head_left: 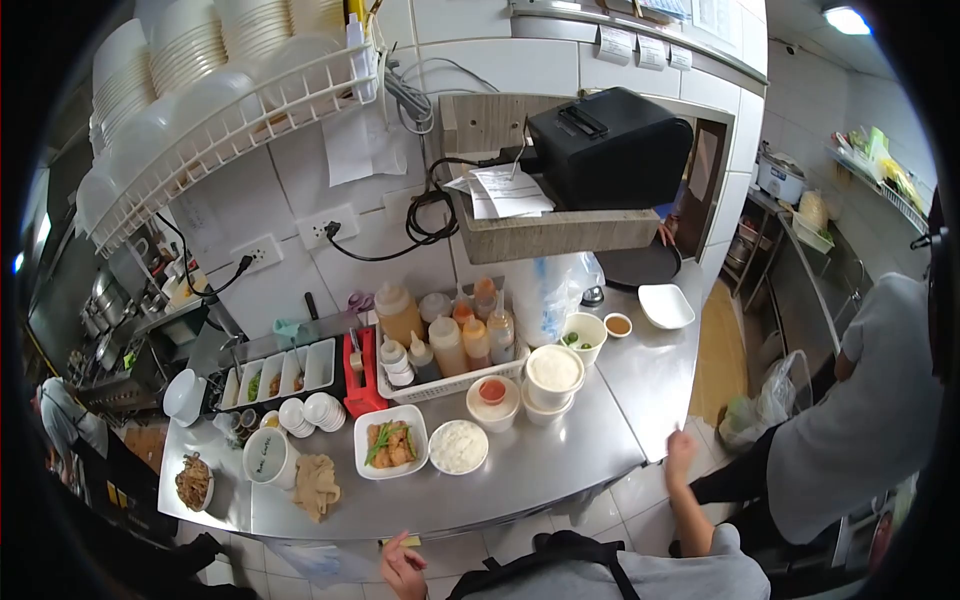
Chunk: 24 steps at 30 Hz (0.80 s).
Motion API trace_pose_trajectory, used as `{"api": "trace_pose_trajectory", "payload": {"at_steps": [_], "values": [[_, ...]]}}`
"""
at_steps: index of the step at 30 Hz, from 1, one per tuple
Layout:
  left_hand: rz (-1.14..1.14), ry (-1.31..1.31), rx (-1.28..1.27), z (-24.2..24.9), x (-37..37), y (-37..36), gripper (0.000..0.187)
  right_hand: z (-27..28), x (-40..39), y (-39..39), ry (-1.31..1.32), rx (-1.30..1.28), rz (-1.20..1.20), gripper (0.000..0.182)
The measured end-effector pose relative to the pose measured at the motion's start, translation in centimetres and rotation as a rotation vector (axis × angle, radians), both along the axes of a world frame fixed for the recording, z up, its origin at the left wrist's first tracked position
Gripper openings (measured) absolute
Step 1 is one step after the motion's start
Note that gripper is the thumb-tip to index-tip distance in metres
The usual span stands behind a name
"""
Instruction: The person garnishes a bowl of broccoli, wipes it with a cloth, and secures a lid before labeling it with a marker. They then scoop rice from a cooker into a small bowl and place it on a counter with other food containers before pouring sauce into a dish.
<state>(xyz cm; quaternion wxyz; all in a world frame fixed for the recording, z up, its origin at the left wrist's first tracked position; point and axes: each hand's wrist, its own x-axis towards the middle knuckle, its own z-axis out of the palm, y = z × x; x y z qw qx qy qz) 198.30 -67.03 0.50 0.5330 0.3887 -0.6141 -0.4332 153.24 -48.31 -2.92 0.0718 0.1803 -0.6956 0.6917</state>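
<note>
My left hand (403, 568) is below the counter's front edge, fingers loosely bent and apart, holding nothing I can see. My right hand (680, 456) hangs by the counter's right front edge, fingers curled in, with nothing visible in it. Nearest my left hand on the steel counter (400, 510) are a white square dish of fried pieces with green strips (391, 444) and a bowl of white rice (458, 447). Behind them stand a stacked rice container (554, 369) and a lidded bowl topped with a small red sauce cup (492, 391).
Sauce bottles (447, 345) fill a white basket behind the dishes. A black printer (610, 145) sits on a shelf overhead, below wall level with a wire rack of containers (230, 130). A co-worker in grey (850, 410) stands close on the right; another person (75, 430) is far left.
</note>
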Motion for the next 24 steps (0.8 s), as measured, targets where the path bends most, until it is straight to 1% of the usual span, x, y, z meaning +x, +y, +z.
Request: {"api": "trace_pose_trajectory", "payload": {"at_steps": [1,2,3,4,5,6,7,8,9,10,11,12,13,15,16,17,19,21,23,24], "values": [[-0.009,-0.008,0.003,0.7,0.5,-0.4,0.054,0.5,4.9,-2.1,-0.083,0.099,0.074,0.043],[-0.027,0.003,-0.039,1.5,0.6,-0.7,0.054,1.5,9.8,-3.7,-0.056,0.230,0.210,0.039],[-0.040,0.015,-0.080,2.1,0.9,-0.9,0.054,0.2,13.9,-5.3,0.032,0.202,0.400,0.034],[-0.054,0.043,-0.060,2.1,1.5,-1.0,0.049,2.0,18.0,-6.3,0.076,0.309,0.619,0.036],[-0.080,0.017,-0.111,2.1,2.1,-1.2,0.048,4.0,21.0,-7.5,0.333,0.345,0.736,0.036],[-0.089,-0.020,-0.150,1.8,3.0,-1.3,0.048,2.9,23.5,-8.8,0.424,0.290,0.780,0.035],[-0.113,0.017,-0.177,0.2,3.8,-1.8,0.046,2.3,25.7,-9.5,0.268,0.273,0.836,0.032],[-0.123,0.049,-0.199,-1.4,5.2,-1.8,0.044,1.5,27.3,-10.2,0.178,0.307,0.842,0.031],[-0.172,0.101,-0.117,0.6,5.8,-1.1,0.038,2.2,28.3,-11.0,0.341,0.308,0.803,0.028],[-0.160,0.082,0.033,1.1,6.8,-0.6,0.036,2.2,29.2,-11.8,0.399,0.332,0.765,0.026],[-0.160,0.077,0.176,1.1,7.8,-0.5,0.034,2.3,30.4,-12.7,0.265,0.284,0.719,0.031],[-0.158,0.060,0.220,0.9,8.9,-0.7,0.031,1.6,30.9,-13.5,0.239,0.277,0.708,0.031],[-0.163,0.049,0.258,0.7,9.9,-1.0,0.028,1.3,30.9,-13.9,0.316,0.380,0.720,0.022],[-0.104,0.010,0.302,0.5,11.5,-2.3,0.026,3.1,32.6,-15.5,0.279,0.270,0.852,0.010],[-0.066,-0.023,0.342,0.4,12.6,-2.8,0.025,3.8,33.6,-15.8,0.271,0.274,0.890,0.010],[-0.025,-0.023,0.352,0.0,13.8,-3.5,0.025,4.4,34.6,-16.4,0.283,0.276,0.911,0.008],[0.104,-0.003,0.206,-1.0,15.8,-6.1,0.024,4.9,36.0,-18.2,0.308,0.267,0.969,0.010],[0.210,-0.019,0.121,-1.5,18.2,-8.8,0.024,5.0,36.9,-19.2,0.224,0.308,1.056,0.008],[0.392,0.034,0.195,-0.9,20.3,-11.2,0.025,4.7,37.5,-21.4,0.307,0.315,1.146,0.008],[0.436,0.052,0.189,-0.4,21.4,-12.3,0.025,4.8,37.7,-22.8,0.379,0.314,1.178,0.007]]}}
